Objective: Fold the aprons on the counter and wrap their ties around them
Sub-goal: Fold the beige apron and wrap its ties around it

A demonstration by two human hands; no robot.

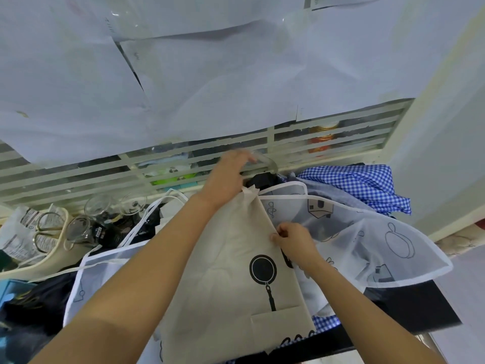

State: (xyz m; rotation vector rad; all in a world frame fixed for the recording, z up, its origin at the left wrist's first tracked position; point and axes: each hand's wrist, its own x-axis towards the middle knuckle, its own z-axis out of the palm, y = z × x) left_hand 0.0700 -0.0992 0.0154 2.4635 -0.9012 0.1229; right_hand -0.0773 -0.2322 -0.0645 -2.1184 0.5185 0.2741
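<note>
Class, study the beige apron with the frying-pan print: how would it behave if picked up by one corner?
The beige apron would probably droop, floppy: its top gathers into wrinkles beside the left hand. It seems light, as the right hand holds its edge with a mere pinch. Its straight pocket crease suggests slight stiffness.

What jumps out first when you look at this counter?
A beige apron printed with a black frying pan lies in the middle, the right hand pinching its right edge and the left hand at its top. To the right spread a see-through white apron and, behind it, blue checked cloth.
</note>
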